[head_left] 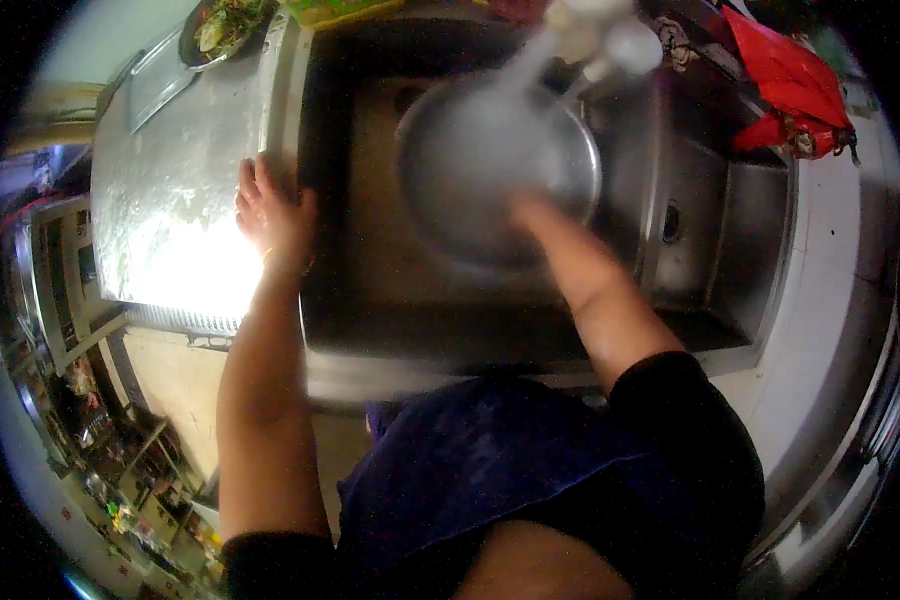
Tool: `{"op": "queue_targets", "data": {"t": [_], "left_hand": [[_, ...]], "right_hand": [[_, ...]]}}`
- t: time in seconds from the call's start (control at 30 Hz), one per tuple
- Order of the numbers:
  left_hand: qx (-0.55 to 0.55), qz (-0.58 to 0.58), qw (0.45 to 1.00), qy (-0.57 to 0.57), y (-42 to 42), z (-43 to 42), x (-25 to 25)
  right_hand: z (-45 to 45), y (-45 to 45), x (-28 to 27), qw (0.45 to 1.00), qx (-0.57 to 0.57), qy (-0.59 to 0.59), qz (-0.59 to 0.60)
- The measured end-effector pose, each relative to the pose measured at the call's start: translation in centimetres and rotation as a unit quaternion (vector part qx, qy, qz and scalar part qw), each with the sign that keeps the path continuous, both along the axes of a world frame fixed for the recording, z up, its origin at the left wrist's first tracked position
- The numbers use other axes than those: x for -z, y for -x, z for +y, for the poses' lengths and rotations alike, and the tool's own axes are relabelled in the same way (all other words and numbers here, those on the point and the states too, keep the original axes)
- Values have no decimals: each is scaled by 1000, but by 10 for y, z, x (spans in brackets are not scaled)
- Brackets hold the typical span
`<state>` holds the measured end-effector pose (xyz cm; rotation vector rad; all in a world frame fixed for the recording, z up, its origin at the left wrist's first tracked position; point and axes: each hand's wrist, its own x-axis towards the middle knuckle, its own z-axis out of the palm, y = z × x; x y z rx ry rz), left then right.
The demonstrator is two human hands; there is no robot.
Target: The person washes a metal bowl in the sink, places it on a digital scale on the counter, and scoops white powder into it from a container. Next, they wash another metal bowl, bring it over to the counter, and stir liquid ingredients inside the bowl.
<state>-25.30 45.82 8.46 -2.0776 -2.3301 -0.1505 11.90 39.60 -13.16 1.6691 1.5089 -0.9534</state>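
A large round metal basin [440,200] stands in the dark sink [370,290], with cloudy, blurred contents. Reaching into its lower middle is my right hand [532,212]; motion blur and the murky contents hide its fingers. My left hand [272,212] rests on the sink's left rim beside the metal drainboard [160,190], fingers spread and holding nothing. At the basin's upper right edge, pale blurred objects [600,40] overlap the faucet area; their exact shape cannot be made out.
A second, smaller basin with a drain [672,220] lies to the right. A red bag [790,80] sits at the upper right on the ledge. A bowl of greens [222,32] and a flat tray [160,80] are at the upper left.
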Motion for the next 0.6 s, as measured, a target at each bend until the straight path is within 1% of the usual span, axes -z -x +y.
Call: {"op": "queue_targets", "data": {"t": [0.07,0.17,0.27,0.33,0.4,0.43,0.5,0.53,0.6], "left_hand": [[1,2,1000,-1,0,0,0],[4,3,1000,-2,2,1,3],[5,7,1000,-3,3,1,4],[1,9,1000,2,3,3,4],[5,10,1000,-8,5,2,7],[7,10,1000,-13,5,2,8],[7,14,1000,-14,5,4,8],[10,17,1000,-11,5,3,8],[12,21,1000,-19,4,1,7]], "right_hand": [[-1,1,-6,1000,8,-8,0],[3,9,-40,1000,10,7,-12],[-8,-3,-8,1000,1,-27,11],[-40,-4,67,978,77,-194,-30],[-57,5,64,966,123,-225,-18],[-63,15,13,976,131,-176,14],[-54,24,-49,982,121,-145,28],[-52,25,-61,981,104,-161,8],[-54,26,-63,987,40,-148,-48]]}}
